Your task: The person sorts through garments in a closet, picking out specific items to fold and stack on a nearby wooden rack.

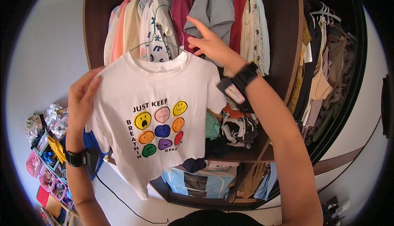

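A white T-shirt (163,87) printed with colourful smiley faces and lettering is on a green wire hanger (155,36), in front of the hanging clothes. My left hand (83,95) pinches the shirt's shoulder and sleeve on the left, thumb in front. My right hand (211,42) is raised above the shirt's other shoulder, its fingers spread and nothing held. Its fingers lie before a grey garment (212,7) and a magenta garment (181,4). The hanger's hook rises before a white patterned garment (158,49); whether it hangs on anything, I cannot tell.
A dark wooden wardrobe (281,26) holds a row of clothes, with heaped clothes (238,127) lower down. Below stands a blue and brown fabric storage box (197,181). More garments (320,87) hang at the right. Pink baskets (46,176) stand at the left; a black cable (123,204) crosses the floor.
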A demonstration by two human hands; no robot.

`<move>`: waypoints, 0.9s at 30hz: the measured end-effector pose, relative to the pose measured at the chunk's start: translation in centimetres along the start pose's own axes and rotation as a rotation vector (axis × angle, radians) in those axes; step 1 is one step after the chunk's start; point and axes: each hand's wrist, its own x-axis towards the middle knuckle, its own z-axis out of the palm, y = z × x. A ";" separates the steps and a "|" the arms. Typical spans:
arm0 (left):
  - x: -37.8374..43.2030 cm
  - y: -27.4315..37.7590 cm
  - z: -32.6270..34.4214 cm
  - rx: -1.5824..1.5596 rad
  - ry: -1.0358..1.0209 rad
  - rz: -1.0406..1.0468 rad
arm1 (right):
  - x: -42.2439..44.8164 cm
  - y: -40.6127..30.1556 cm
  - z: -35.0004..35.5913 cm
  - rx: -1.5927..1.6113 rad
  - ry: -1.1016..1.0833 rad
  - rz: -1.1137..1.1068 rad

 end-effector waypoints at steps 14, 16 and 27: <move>21.8 8.5 8.7 0.739 0.281 0.469 | -3.5 1.0 -11.1 -1.355 0.567 0.455; 24.4 9.1 11.5 0.771 0.336 0.443 | -4.9 0.3 -11.0 -1.516 0.589 0.200; 29.7 9.3 21.0 0.652 0.540 0.414 | -12.5 -5.2 -7.0 -1.199 0.192 -0.124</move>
